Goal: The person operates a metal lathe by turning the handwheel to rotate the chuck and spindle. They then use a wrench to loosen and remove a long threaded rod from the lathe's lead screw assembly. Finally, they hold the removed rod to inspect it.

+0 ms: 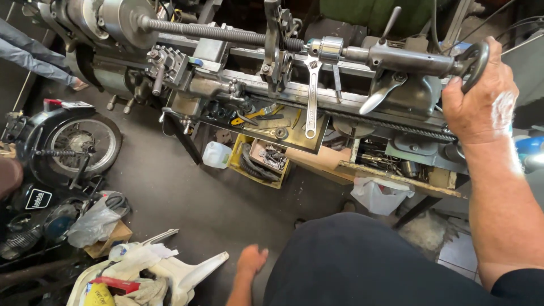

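Observation:
My right hand (pixel 479 96) grips the black handwheel (pixel 476 62) at the right end of a metal lathe's tailstock (pixel 408 59). The tailstock carries a drill chuck (pixel 326 48) that meets a long threaded rod (pixel 215 33) held in the lathe chuck (pixel 116 17) at the upper left. My left hand (pixel 251 262) hangs low beside my dark-clad leg, above the floor, holding nothing with fingers loosely apart. An adjustable wrench (pixel 310 96) lies across the lathe bed.
A tray (pixel 266 122) under the bed holds tools. Below it stand a yellow crate (pixel 258 164) of parts, a plastic jug (pixel 217 154) and a white bag (pixel 378 195). A motorcycle wheel (pixel 79 144) and clutter fill the left floor; a white plastic chair (pixel 187 272) lies near.

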